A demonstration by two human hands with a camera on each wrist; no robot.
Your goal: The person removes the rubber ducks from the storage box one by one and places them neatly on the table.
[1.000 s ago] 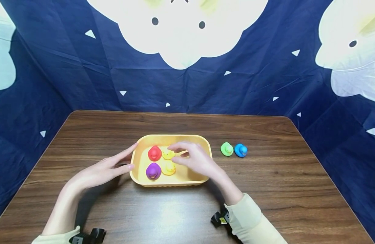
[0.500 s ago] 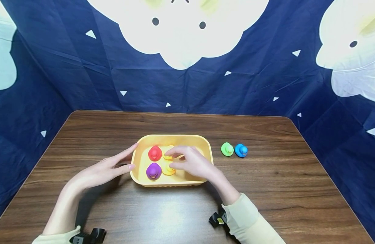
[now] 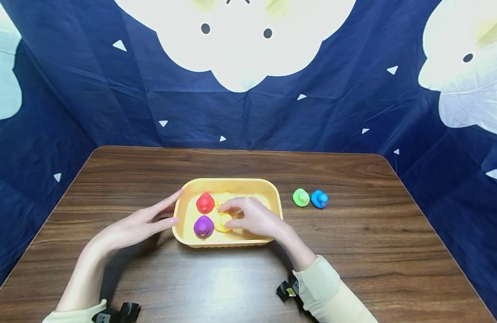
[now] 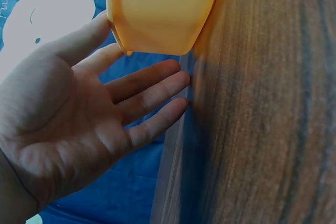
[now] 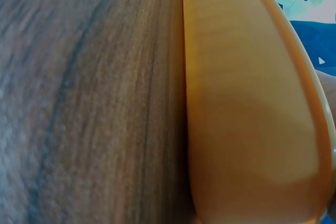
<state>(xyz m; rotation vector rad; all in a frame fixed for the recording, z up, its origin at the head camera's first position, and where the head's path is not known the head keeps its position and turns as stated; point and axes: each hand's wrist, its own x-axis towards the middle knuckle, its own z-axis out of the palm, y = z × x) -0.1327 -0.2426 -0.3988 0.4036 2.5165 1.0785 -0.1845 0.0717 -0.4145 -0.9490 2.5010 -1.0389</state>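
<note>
A: Head cam: where's the front yellow duck (image 3: 220,225)?
B: In tray (image 3: 232,243), just R of purple duck (image 3: 203,227). Partly hidden, can't tell its facing. Tray's long axis runs L–R, near rim close in front, tabletop (image 3: 353,251) all round.
A: Grips?
B: R hand (image 3: 254,217): thumb + finger part-spread at that duck; can't tell if pinching. L hand (image 3: 135,226): spread, tips at tray's L end.
A: L wrist?
B: Thumb + forefinger touch rim; other 3 off it.
A: R wrist?
B: Tray's outer wall; R grip's hold hidden.
</note>
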